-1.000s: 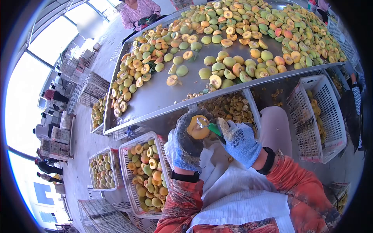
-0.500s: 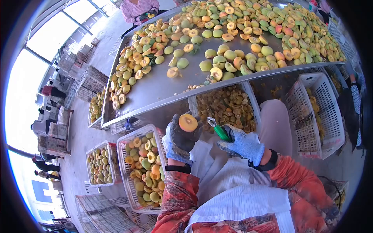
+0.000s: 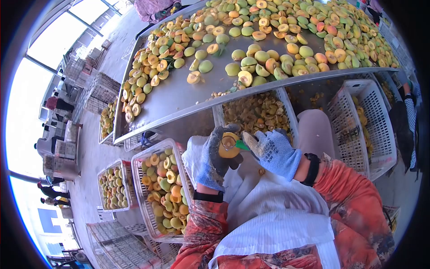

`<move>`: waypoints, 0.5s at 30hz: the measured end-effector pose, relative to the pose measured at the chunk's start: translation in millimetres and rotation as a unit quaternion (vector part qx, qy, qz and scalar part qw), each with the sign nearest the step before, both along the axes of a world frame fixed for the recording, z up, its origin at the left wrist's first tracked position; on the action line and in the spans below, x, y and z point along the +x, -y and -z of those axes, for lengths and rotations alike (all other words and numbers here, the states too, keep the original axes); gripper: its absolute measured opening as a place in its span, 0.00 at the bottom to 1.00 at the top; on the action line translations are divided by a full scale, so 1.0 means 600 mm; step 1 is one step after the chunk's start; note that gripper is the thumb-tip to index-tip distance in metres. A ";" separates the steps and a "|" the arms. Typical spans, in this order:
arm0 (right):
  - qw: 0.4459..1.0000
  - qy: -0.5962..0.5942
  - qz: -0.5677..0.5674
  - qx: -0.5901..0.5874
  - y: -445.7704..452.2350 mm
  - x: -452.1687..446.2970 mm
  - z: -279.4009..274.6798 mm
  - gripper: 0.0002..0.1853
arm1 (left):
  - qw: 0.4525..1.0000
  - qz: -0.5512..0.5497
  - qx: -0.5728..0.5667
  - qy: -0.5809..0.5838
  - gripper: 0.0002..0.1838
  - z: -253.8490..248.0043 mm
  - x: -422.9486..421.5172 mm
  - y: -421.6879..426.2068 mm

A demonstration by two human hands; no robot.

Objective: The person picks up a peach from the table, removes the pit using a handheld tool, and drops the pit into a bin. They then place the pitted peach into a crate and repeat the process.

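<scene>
My left hand [image 3: 216, 157], in a dark-palmed blue glove, is closed around a halved yellow fruit [image 3: 229, 145], cut face toward my right hand. In my gloved right hand [image 3: 274, 152] is a green-handled tool [image 3: 242, 145]; its metal loop touches the cut face. Most of the handle is hidden by my fingers. Just beyond my hands, a crate [image 3: 292, 117] holds brown and yellow fruit scraps. Above it, the metal table [image 3: 179, 96] bears many whole-looking and halved green, yellow and orange fruits.
Left of my lap stand a crate of fruit halves [image 3: 138, 193] and a smaller fruit crate [image 3: 101, 190]. Another crate [image 3: 386, 130] is at the right. Across the table a person in a pink top [image 3: 152, 8] is partly visible. Stacked crates [image 3: 102, 94] and people are further left.
My hands were apart half a second ago; now they are together, with the tool's loop back against the fruit's cut face. The view has shifted slightly, moving the table up and left.
</scene>
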State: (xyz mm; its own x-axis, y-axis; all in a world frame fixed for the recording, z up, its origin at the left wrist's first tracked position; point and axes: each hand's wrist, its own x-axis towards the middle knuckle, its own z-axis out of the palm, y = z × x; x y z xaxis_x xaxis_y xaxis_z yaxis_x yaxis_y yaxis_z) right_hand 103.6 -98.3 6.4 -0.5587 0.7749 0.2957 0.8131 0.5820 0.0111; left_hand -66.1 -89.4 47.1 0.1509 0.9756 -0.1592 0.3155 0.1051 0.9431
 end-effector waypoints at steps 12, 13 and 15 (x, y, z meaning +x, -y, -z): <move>0.971 -0.048 -0.070 -0.224 0.012 0.036 -0.037 0.20 | 0.963 0.054 0.188 -0.184 0.19 -0.038 0.025 0.022; 0.972 -0.045 -0.069 -0.221 0.019 0.036 -0.031 0.20 | 0.963 0.022 0.194 -0.184 0.18 -0.046 0.034 0.028; 0.924 -0.281 -0.078 -0.248 0.034 0.030 -0.021 0.21 | 0.962 -0.012 0.204 -0.182 0.18 -0.044 0.037 0.022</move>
State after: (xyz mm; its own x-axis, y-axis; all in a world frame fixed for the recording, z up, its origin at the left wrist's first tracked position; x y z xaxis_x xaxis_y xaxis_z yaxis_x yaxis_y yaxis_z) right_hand 121.5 -118.6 19.1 -0.5413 0.8162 0.2021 0.5160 0.5122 -0.6865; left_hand -43.9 -102.3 73.4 0.1348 0.9705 0.2000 0.6340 -0.2396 0.7353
